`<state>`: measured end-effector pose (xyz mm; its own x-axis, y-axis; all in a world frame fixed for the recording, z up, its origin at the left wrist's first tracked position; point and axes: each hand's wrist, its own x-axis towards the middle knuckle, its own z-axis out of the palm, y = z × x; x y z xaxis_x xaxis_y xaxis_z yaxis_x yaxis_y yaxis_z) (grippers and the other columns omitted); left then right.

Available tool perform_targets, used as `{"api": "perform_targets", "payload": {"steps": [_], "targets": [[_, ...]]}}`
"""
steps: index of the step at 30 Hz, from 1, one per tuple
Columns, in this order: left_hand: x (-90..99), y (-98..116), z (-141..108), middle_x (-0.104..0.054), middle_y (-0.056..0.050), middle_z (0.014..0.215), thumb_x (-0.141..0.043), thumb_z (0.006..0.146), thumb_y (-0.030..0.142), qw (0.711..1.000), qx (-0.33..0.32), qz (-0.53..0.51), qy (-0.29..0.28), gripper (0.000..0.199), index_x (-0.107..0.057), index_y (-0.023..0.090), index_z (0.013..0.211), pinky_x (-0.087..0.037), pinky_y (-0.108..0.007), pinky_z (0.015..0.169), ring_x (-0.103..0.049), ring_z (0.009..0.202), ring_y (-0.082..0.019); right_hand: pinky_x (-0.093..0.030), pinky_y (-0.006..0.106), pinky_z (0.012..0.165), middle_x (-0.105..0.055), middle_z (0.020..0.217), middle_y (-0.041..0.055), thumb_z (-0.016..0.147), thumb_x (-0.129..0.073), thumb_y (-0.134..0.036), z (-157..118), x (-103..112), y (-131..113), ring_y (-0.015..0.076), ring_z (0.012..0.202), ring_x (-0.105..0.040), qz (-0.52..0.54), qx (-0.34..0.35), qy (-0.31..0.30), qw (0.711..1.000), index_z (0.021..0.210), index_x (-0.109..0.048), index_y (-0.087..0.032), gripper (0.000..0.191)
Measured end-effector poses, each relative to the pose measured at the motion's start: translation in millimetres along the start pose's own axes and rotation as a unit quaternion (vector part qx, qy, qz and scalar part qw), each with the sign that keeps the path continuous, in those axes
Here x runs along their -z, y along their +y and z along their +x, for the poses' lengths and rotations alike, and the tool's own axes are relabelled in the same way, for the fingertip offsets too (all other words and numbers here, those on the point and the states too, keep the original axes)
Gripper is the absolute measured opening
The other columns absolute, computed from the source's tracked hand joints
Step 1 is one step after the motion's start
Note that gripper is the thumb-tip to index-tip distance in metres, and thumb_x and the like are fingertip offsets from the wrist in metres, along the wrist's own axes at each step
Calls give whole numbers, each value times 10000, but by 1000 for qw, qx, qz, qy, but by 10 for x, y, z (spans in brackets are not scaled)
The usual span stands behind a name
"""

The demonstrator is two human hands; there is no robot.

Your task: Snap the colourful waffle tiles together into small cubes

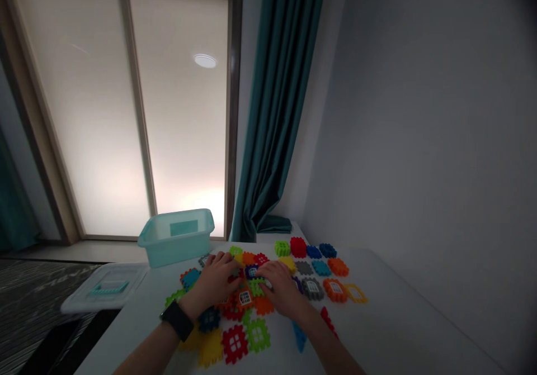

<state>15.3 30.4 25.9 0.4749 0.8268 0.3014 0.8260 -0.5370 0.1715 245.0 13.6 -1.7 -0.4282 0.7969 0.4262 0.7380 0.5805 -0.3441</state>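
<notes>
A spread of coloured notched plastic tiles lies on the white table [145, 330], some with window grids. Over the left part of the pile is my left hand [216, 280], its fingers bent down among the tiles; what they touch is partly hidden. My right hand [281, 285] reaches in from the right, its fingertips at a green window tile [257, 287] and beside a dark blue window tile [251, 271]. Whether either hand grips a piece cannot be made out. An orange window tile [244, 298] lies between the hands. Nearer the front are a red tile [235, 343] and a green tile [257, 335].
A teal bin [178, 252] stands at the back left, with its clear lid [107, 288] beside it. Stacks of tiles, including red [298, 247] and orange [335, 290], line the right. Blue triangular pieces [299, 336] lie near my right forearm. A wall borders the right.
</notes>
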Motion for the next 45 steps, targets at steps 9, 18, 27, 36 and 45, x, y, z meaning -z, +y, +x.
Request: {"api": "perform_targets", "payload": {"steps": [9, 18, 27, 36, 45], "targets": [[2, -181, -299, -675, -38, 1082, -590, 859, 200, 995, -41, -87, -20, 172, -677, 249, 998, -409, -402, 1006, -588, 1107, -263, -386, 460, 1070, -686, 1104, 36, 867, -572, -81, -117, -185, -234, 236, 1108, -588, 14, 16, -20, 1000, 1085, -665, -257, 294], [44, -321, -473, -640, -52, 1254, -778, 733, 300, 992, -33, -110, -55, 498, -638, 273, 1210, -384, -439, 1081, -542, 1212, -308, -387, 490, 1096, -635, 1264, 69, 936, -475, -127, -298, -220, -387, 259, 1219, -537, 38, 21, -12, 999, 1227, -618, -261, 351], [-22, -418, -501, -557, -87, 1322, -831, 680, 345, 995, -12, -87, -55, 483, -675, 251, 1127, -377, -455, 1094, -474, 1292, -334, -426, 485, 1070, -643, 1234, 79, 918, -478, -115, -293, -280, -346, 276, 1194, -561, 55, 11, 18, 998, 1184, -640, -255, 342], [-100, -449, -497, -559, -97, 1298, -849, 634, 317, 994, -5, -103, -43, 437, -626, 210, 994, -390, -450, 1073, -489, 1255, -328, -431, 461, 1059, -648, 1222, 78, 909, -495, -127, -296, -285, -343, 268, 1191, -558, 62, 6, 11, 998, 1210, -635, -262, 359], [-60, -231, -463, -493, -113, 1376, -821, 661, 288, 990, -32, -118, 73, 476, -577, 228, 1066, -410, -484, 1074, -445, 1302, -355, -430, 457, 1056, -657, 1215, 85, 931, -503, -217, -287, -308, -349, 274, 1187, -567, 150, -44, 57, 986, 1250, -596, -261, 335]]}}
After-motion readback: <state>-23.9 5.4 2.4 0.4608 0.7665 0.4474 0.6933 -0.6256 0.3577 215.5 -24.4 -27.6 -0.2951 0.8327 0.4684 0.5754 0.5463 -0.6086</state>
